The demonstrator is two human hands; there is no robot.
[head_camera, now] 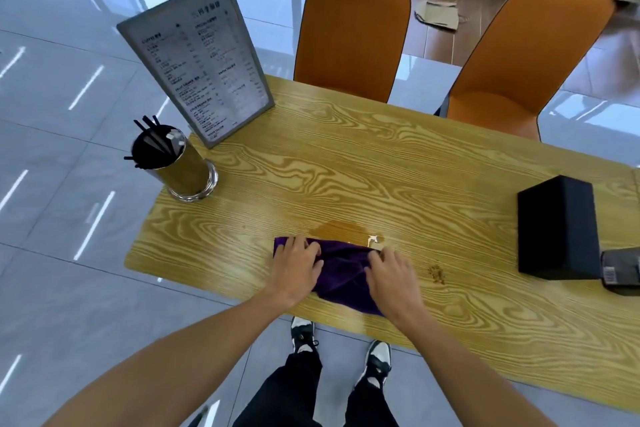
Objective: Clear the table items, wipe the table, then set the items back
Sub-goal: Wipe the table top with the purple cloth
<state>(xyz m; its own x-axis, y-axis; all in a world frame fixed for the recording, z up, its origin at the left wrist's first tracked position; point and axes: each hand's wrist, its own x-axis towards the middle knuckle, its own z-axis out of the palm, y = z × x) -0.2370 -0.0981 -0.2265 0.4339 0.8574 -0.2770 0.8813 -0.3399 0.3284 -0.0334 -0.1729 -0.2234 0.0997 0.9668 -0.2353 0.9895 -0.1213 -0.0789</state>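
Cloth (341,270), dark purple and bunched into soft folds, lies near the front edge of the table (398,163), a little left of its middle. It looks light and limp, the kind of thing that crumples instead of sliding as one piece, so it probably needs flat pressure from above, spread over a wide area, more than a pinch at one corner.

Left hand (294,267) rests on the cloth's left end, fingers slightly spread and pressing down. Right hand (391,276) lies on its right end, fingers loosely curled over the fabric; whether they pinch a fold I cannot tell. The cloth's middle shows between the two hands, and its near corner trails toward the front edge.

Just beyond the cloth's far edge sits a brown wet patch (341,229), touching it, and a small scatter of crumbs (437,273) lies to the right. A menu stand (199,61) and straw holder (176,163) stand at the far left corner, and a black box (557,227) is at the right edge, so clearing seems incomplete.
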